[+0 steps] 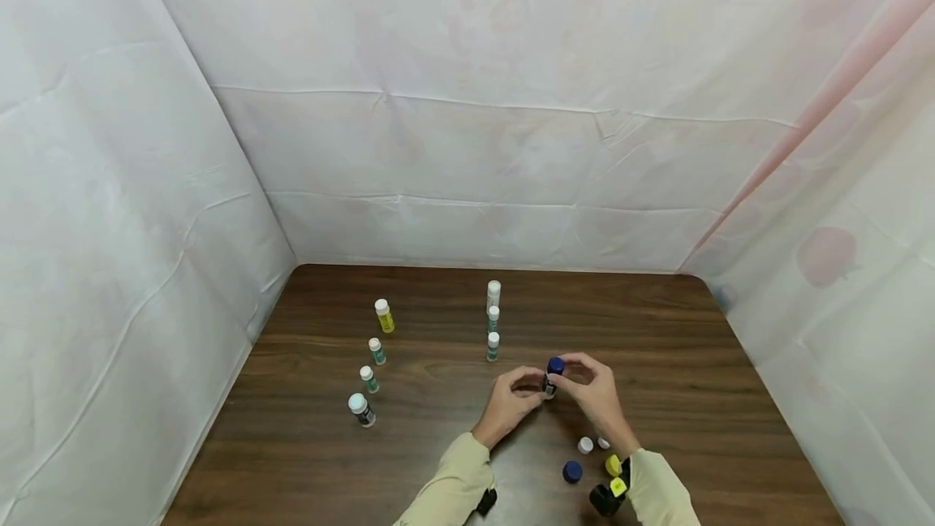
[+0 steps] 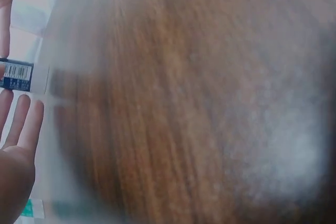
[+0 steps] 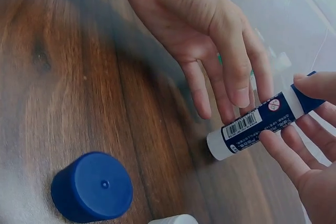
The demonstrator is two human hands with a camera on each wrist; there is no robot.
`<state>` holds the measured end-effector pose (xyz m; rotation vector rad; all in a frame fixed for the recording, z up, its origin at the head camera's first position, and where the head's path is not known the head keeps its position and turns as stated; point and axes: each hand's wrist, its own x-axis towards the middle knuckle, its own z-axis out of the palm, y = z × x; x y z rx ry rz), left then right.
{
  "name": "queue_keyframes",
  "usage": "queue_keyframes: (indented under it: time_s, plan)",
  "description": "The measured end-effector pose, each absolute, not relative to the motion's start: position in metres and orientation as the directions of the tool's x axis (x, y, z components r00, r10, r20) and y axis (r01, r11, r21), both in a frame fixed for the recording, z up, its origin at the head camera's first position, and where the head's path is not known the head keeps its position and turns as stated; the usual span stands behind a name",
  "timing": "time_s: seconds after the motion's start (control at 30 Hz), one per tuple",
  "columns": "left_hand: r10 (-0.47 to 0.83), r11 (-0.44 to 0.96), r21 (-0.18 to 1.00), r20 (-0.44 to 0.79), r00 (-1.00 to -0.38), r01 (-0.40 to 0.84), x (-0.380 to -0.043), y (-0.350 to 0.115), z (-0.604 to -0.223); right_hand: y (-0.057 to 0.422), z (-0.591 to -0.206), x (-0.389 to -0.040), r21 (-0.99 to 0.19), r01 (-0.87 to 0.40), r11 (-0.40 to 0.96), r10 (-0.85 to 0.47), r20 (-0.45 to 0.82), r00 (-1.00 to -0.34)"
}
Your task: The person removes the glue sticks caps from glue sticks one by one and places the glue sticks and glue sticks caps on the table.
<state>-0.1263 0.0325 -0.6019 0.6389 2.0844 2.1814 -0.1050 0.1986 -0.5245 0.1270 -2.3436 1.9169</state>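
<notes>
My right hand (image 1: 595,392) pinches a glue stick (image 3: 260,124) by its blue cap end, thumb on the cap and fingertips along the tube. The stick has a dark blue barcode label and a white base, which points downward. From the left, the fingertips of my left hand (image 1: 507,400) come right up to the side of the tube, near the label. In the left wrist view those fingers (image 2: 31,124) are straight, their tips at the label's edge. A loose blue cap (image 3: 92,187) stands on the wooden table close to my right hand.
White caps (image 1: 585,445) and a yellow cap (image 1: 612,465) lie by the right wrist. Several white-topped glue sticks stand in a left row, including a yellow one (image 1: 385,316) and a dark one (image 1: 362,411). Behind the hands stand three more, the nearest green (image 1: 493,347).
</notes>
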Motion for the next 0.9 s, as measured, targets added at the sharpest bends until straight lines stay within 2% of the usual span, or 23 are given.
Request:
queue_keyframes:
  time_s: [0.17,0.5,0.7,0.9]
  plan:
    - [0.289,-0.102,0.948,0.317,-0.903,0.301,-0.115,0.026,-0.576,0.195,-0.518,-0.099,-0.972,-0.14,0.186,0.002,0.143,-0.99]
    - [0.194,0.023,0.878,0.465,-0.864,0.478,-0.097,0.019,-0.531,0.19,-0.515,-0.09,-0.976,-0.212,0.053,-0.01,0.212,-0.977]
    - [0.169,0.049,0.807,0.574,-0.801,0.588,-0.091,0.014,-0.515,0.185,-0.496,-0.08,-0.974,-0.228,-0.016,-0.04,0.228,-0.973]
    - [0.191,0.084,0.701,0.686,-0.702,0.708,-0.09,0.006,-0.495,0.186,-0.475,-0.072,-0.955,-0.293,-0.042,-0.086,0.296,-0.951]
